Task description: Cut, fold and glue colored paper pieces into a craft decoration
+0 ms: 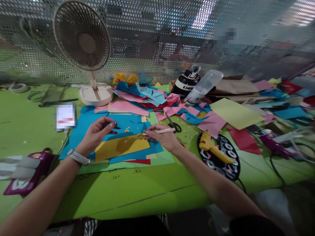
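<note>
In my right hand [163, 135] is a slim, pale pen-shaped tool [165, 130], pinched between thumb and fingers, its tip low over the far edge of a yellow paper strip [123, 147]. My left hand [99, 131], with a pale watch band at its wrist, hovers over the strip's left end. Its thumb and forefinger are pressed together; anything between them is too small to make out. Under the strip lie blue paper sheets [85, 126] on a light green sheet [164, 159]. Tiny yellow paper bits [127, 130] are scattered just beyond the strip.
Scissors [175, 126] lie right of the sheets, near a yellow glue gun [214, 147] on a black oval palette. Crumpled paper scraps [142, 93], a white fan [95, 93] and bottles [185, 82] line the back. A purple glue gun [31, 173] and lit phone [65, 116] are left.
</note>
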A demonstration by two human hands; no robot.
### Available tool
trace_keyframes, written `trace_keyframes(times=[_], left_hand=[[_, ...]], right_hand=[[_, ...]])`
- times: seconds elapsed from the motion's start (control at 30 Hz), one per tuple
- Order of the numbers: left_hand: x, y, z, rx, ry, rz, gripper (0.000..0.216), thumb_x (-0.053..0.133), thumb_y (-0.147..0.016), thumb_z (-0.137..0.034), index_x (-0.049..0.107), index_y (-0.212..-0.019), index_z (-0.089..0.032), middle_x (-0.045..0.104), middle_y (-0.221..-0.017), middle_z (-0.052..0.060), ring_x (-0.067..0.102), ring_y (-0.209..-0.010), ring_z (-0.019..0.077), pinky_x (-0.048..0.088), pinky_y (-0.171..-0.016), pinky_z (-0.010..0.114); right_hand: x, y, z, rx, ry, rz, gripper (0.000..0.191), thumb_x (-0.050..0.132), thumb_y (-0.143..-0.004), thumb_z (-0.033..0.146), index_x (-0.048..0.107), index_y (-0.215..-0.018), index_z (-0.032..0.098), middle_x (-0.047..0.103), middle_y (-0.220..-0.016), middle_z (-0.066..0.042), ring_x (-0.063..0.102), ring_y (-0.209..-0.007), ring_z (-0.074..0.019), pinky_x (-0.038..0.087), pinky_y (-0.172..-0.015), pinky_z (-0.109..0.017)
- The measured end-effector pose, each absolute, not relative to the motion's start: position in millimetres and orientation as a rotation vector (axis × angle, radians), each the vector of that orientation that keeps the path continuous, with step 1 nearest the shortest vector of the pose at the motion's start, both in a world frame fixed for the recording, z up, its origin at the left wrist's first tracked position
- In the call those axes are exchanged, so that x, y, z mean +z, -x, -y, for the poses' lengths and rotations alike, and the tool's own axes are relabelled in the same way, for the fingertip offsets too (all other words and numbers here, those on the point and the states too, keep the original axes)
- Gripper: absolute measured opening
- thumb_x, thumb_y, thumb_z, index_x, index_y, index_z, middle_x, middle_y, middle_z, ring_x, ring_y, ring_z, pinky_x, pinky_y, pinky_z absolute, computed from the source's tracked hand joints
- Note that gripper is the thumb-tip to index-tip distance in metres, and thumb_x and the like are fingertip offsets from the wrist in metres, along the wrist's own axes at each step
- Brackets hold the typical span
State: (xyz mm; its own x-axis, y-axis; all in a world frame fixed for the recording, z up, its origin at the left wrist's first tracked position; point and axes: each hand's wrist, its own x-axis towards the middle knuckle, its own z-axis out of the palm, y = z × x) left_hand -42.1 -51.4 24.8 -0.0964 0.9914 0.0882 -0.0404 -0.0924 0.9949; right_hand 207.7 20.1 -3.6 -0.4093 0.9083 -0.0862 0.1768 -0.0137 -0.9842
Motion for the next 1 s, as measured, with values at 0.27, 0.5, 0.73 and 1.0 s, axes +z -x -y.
trace_keyframes(times=[0.27, 0.5, 0.73, 1.0], left_hand=[[10, 39, 49, 1.284, -1.1, -1.127, 0.026, 0.074, -0.076, -0.038, 0.06, -0.086, -0.018, 0.063, -0.08, -0.002, 0.067, -0.081, 0.0155, 0.057, -0.075, 0.029], [-7, 39, 45, 1.169, -0.938, -1.054, 0.029, 0.076, -0.073, -0.038, 0.058, -0.086, -0.018, 0.062, -0.081, -0.003, 0.068, -0.083, 0.0156, 0.057, -0.08, 0.033], [-9, 41, 44, 1.162, -0.915, -1.037, 0.027, 0.076, -0.074, -0.035, 0.059, -0.085, -0.018, 0.062, -0.081, -0.003, 0.068, -0.083, 0.0152, 0.057, -0.079, 0.03], [-8, 40, 44, 1.16, -0.924, -1.048, 0.028, 0.076, -0.073, -0.037, 0.059, -0.085, -0.018, 0.064, -0.08, -0.003, 0.068, -0.084, 0.0155, 0.056, -0.08, 0.03]], right_hand=[[-14, -199, -20, 1.536, 1.128, 1.494, 0.039, 0.08, -0.06, 0.049, 0.062, -0.073, 0.017, 0.071, -0.066, -0.004, 0.069, -0.061, -0.0167, 0.051, -0.049, -0.022], [-16, -197, -22, 1.577, 1.149, 1.466, 0.041, 0.08, -0.06, 0.05, 0.062, -0.075, 0.017, 0.07, -0.062, -0.003, 0.069, -0.059, -0.017, 0.053, -0.051, -0.024], [-18, -196, -24, 1.577, 1.143, 1.451, 0.04, 0.08, -0.061, 0.049, 0.062, -0.077, 0.016, 0.071, -0.062, -0.004, 0.07, -0.06, -0.0179, 0.052, -0.051, -0.024], [-18, -196, -20, 1.536, 1.086, 1.51, 0.039, 0.08, -0.062, 0.048, 0.061, -0.077, 0.017, 0.07, -0.061, -0.003, 0.069, -0.058, -0.0175, 0.053, -0.051, -0.025]])
